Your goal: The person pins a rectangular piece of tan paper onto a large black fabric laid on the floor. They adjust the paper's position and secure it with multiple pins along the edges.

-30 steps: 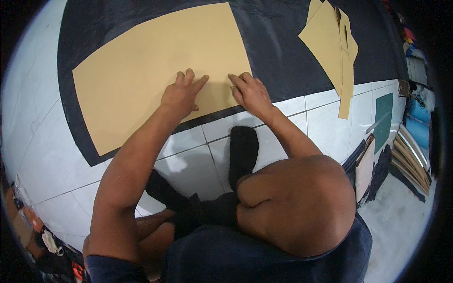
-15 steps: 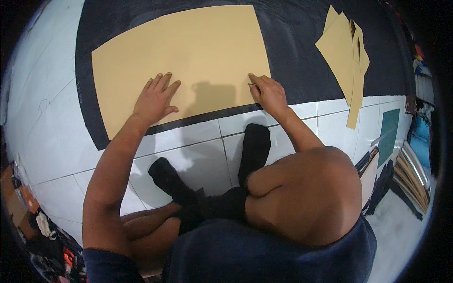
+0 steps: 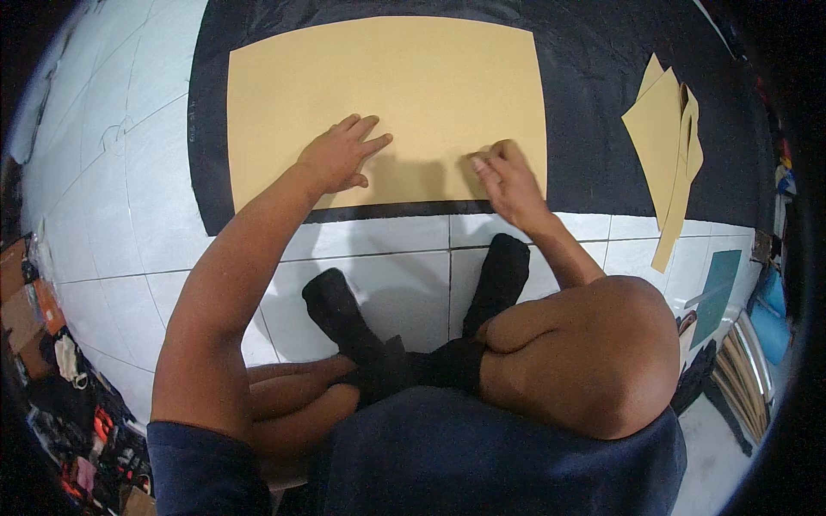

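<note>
Your left hand [image 3: 340, 156] slid right, flat, open on tan sheet [image 3: 387, 95]; right hand [image 3: 503, 176] pinched its near edge — sheet now squared on black cloth [image 3: 585, 103].

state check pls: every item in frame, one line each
large tan paper sheet: flat on the black fabric, both hands on its near edge
black fabric: spread flat on the white tiled floor
left hand: open, palm down, fingers spread on the sheet
right hand: fingers bent, tips pressing the sheet's near edge
smaller tan paper pieces: loose overlapping pile on the fabric, untouched
green sheet: on the floor, far right
</note>
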`<state>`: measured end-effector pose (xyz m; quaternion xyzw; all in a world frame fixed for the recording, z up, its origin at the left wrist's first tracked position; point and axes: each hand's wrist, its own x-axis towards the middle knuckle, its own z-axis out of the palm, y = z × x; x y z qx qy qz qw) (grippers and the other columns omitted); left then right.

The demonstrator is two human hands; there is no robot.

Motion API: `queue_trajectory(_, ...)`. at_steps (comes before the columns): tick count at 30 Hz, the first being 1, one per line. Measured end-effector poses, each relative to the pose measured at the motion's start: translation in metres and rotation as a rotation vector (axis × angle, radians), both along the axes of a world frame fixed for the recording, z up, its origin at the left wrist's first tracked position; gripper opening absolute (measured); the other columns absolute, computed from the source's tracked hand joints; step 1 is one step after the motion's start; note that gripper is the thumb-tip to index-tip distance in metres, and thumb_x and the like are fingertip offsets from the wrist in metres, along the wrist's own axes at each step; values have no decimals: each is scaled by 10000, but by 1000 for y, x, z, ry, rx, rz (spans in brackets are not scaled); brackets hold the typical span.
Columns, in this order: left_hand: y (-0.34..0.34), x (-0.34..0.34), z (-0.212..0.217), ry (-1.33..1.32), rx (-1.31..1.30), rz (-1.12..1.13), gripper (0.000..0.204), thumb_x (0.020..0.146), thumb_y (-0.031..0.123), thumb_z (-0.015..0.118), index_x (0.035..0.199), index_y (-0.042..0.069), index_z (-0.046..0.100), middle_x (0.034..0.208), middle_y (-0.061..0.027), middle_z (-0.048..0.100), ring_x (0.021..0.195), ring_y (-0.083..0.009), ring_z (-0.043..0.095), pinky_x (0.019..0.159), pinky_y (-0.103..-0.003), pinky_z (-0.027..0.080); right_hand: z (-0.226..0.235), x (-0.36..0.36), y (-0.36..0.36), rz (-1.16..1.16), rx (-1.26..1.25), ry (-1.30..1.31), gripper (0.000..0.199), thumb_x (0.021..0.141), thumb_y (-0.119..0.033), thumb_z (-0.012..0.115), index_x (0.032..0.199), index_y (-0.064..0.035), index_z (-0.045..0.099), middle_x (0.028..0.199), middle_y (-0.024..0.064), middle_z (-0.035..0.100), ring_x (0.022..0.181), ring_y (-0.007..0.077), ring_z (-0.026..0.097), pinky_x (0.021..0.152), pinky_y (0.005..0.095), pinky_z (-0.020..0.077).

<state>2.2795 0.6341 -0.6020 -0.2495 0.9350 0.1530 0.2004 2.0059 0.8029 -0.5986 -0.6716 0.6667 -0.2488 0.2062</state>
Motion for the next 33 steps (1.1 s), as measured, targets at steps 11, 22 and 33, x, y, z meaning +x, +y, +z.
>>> queue_trajectory(11, -15, 10, -15, -28, -50, -116, 1097, 640, 89, 904, 1563, 338, 367, 1629, -70, 305, 1458, -299, 370, 1066, -387, 554, -26, 80, -8, 344, 241, -201, 217, 1014, -185, 620, 1150, -25, 676, 1048, 162, 717, 975, 340, 696, 863, 430, 558)
queue_trajectory(22, -17, 6, -7, -69, -147, -179, 1052, 651, 155, 920, 1540, 368, 400, 1540, -9, 393, 1373, -246, 466, 965, -322, 605, -29, 75, -11, 493, 103, -88, 196, 960, -159, 626, 1119, -57, 679, 1002, 173, 695, 986, 366, 675, 878, 483, 536)
queue_trajectory(33, -39, 12, -11, 13, -120, -295, 1082, 593, 300, 943, 1538, 370, 421, 1476, -8, 438, 1302, -243, 504, 949, -330, 600, -56, 171, -62, 699, -8, -163, 205, 927, -144, 649, 1102, -41, 682, 960, 143, 702, 921, 349, 685, 854, 465, 547)
